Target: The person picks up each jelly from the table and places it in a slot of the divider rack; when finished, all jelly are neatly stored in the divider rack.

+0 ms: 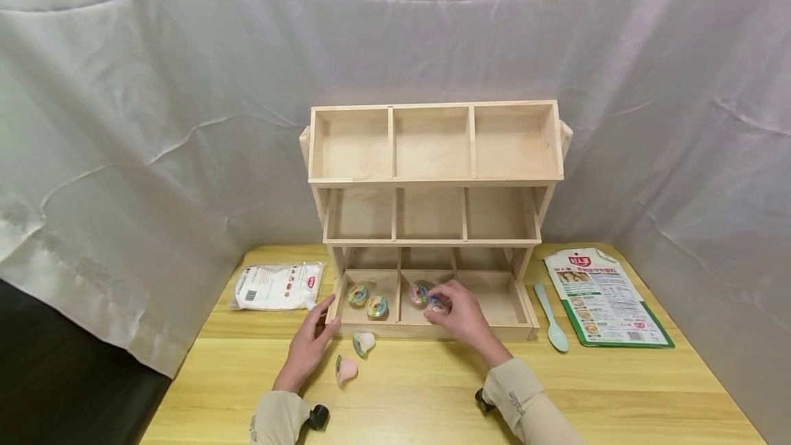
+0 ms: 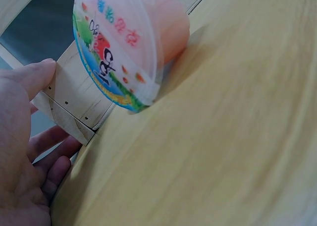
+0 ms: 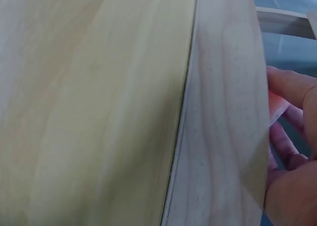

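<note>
My right hand [image 1: 460,314] reaches into the bottom middle compartment of a wooden three-tier rack [image 1: 432,183], pinching a jelly cup [image 1: 438,305]. Only a pink sliver of that cup shows behind the front board in the right wrist view. Beside it lies another jelly cup [image 1: 419,292]. Two more, one yellowish [image 1: 357,295] and one greenish [image 1: 377,306], are in the bottom left compartment. My left hand [image 1: 312,343] grips the rack's front left corner, thumb on the front board. Near it on the table lie a white jelly cup [image 1: 364,343] and a pink jelly cup [image 2: 171,30], both tipped sideways.
A white plastic packet [image 1: 278,287] lies left of the rack. On the right are a pale green spoon [image 1: 553,325] and a large printed pouch [image 1: 608,297] with a green edge. Grey cloth [image 1: 432,47] hangs behind and at both sides of the wooden table [image 1: 420,404].
</note>
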`<state>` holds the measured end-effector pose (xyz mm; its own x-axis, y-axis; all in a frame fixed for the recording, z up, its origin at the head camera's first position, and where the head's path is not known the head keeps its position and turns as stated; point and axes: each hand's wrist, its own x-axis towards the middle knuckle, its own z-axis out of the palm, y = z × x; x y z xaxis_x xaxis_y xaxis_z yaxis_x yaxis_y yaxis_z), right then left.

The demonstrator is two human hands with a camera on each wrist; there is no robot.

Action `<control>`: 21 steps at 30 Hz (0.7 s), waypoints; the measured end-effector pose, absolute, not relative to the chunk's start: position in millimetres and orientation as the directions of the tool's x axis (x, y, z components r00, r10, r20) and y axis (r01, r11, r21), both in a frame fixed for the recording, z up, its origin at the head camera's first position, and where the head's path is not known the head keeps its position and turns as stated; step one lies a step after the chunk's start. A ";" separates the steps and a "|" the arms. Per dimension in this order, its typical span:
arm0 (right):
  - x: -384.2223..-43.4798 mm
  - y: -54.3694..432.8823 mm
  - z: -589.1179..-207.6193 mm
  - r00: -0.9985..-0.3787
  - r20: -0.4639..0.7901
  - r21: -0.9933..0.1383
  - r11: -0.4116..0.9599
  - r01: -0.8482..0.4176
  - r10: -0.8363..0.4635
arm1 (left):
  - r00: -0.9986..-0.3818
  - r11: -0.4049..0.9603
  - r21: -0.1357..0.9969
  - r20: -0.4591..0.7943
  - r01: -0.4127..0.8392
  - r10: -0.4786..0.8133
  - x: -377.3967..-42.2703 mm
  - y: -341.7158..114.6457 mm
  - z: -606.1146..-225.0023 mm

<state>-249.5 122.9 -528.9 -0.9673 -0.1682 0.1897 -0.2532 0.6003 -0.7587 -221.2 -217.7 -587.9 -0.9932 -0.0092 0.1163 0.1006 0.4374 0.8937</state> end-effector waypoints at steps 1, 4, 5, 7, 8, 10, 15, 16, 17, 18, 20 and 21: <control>-250.4 122.8 -529.9 -0.966 0.193 -0.748 0.611 -0.258 -0.171 | -0.993 0.436 0.894 0.117 0.101 -0.009 -221.3 -217.7 -587.9; -251.8 122.1 -531.5 -0.964 0.200 -0.729 0.632 -0.264 -0.173 | -0.993 0.438 0.893 0.116 0.101 -0.008 -221.2 -217.2 -587.4; -252.3 122.0 -531.6 -0.964 0.201 -0.726 0.635 -0.266 -0.173 | -0.993 0.438 0.893 0.117 0.101 -0.008 -221.2 -216.9 -587.0; -253.7 121.7 -532.4 -0.962 0.213 -0.719 0.638 -0.274 -0.173 | -0.993 0.437 0.894 0.116 0.100 -0.011 -220.8 -216.3 -586.0; -254.2 121.6 -532.5 -0.961 0.218 -0.720 0.636 -0.277 -0.173 | -0.993 0.439 0.893 0.117 0.100 -0.011 -220.6 -216.0 -585.5; -255.4 121.6 -533.1 -0.958 0.230 -0.721 0.632 -0.286 -0.172 | -0.992 0.444 0.890 0.122 0.105 -0.009 -220.2 -215.5 -585.0; -257.5 123.2 -532.4 -0.958 0.238 -0.745 0.603 -0.286 -0.161 | -0.993 0.447 0.889 0.121 0.104 -0.010 -219.9 -215.0 -584.2; -257.8 123.7 -532.3 -0.958 0.239 -0.752 0.593 -0.286 -0.158 | -0.992 0.449 0.888 0.122 0.105 -0.010 -219.9 -215.0 -584.2; -258.3 124.3 -532.0 -0.959 0.236 -0.759 0.586 -0.283 -0.156 | -0.993 0.445 0.890 0.115 0.097 -0.013 -219.9 -215.1 -584.0; -258.6 124.8 -531.7 -0.959 0.238 -0.763 0.582 -0.283 -0.155 | -0.993 0.447 0.890 0.114 0.095 -0.014 -219.9 -215.2 -584.0; -259.3 125.6 -530.9 -0.960 0.235 -0.772 0.571 -0.281 -0.154 | -0.994 0.447 0.890 0.109 0.091 -0.015 -219.9 -215.4 -584.3; -259.6 125.9 -530.5 -0.961 0.233 -0.775 0.568 -0.277 -0.152 | -0.994 0.446 0.890 0.108 0.090 -0.014 -219.9 -215.5 -584.4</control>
<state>-259.6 125.9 -530.5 -0.9607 -0.1517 0.2326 -0.2774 0.5683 -0.7746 -219.9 -215.5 -584.4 -0.9940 -0.0143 0.1081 0.0904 0.4465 0.8902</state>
